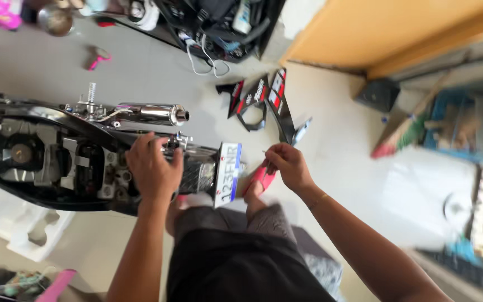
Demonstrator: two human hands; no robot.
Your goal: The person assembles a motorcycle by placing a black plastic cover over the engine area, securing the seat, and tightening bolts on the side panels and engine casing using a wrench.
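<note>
The left hand is lying palm-down with fingers spread over the rear of a small black motorbike, pressing on it rather than closing around anything. Just right of that hand, a white rectangular number plate with a blue strip at its top is standing on the bike's tail. The right hand is pinching shut on a red-handled screwdriver, just right of the plate, wrist bent and forearm reaching in from the lower right. Above the left hand a chrome exhaust pipe is lying. Beyond the right hand, black-and-red body panels are lying on the grey floor.
</note>
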